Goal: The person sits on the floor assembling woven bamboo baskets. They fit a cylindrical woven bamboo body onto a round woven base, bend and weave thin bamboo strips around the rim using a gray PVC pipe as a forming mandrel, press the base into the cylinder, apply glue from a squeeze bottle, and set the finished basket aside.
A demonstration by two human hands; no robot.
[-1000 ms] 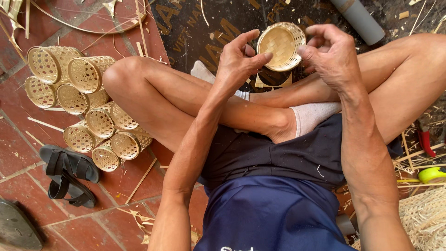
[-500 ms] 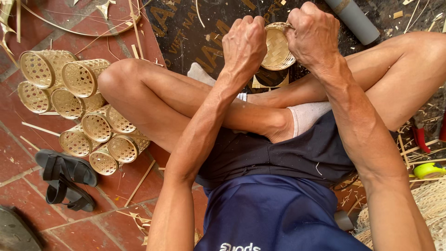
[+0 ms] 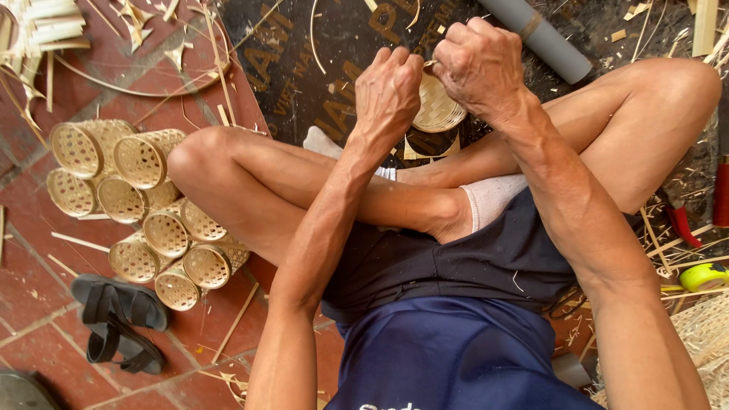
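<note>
Tightly curled, your left hand (image 3: pixel 389 87) and right hand (image 3: pixel 480 64) close their fingers on the rim of a small woven bamboo basket (image 3: pixel 439 106), held in the air above your crossed shins and in front of a dark printed mat (image 3: pixel 304 61). Your left fingers fold into a near fist against the basket's left edge; your right fingers bunch over its upper right rim, and whether they pinch a loose strip there cannot be told. Only the basket's woven round face shows between your knuckles.

Judging by its thin weave, the basket is very light, springy rather than stiff, and dry enough not to slip. It would likely dent or split if squeezed across the middle, so the doubled rim, where you grip it now, looks the safest hold.

Count one basket in hand. At your left knee lies a heap of finished woven baskets (image 3: pixel 140 209) on the red brick floor (image 3: pixel 30 281); about nine open mouths are visible, touching one another. Just beyond them sits one pair of black sandals (image 3: pixel 118 323). Loose bamboo strips (image 3: pixel 45 30) scatter across the top left corner, too many to count. One grey tube (image 3: pixel 543 42) lies past your right hand. Near your right knee sit a red-handled tool (image 3: pixel 720 190) and one yellow-green tape measure (image 3: pixel 702 277).
</note>
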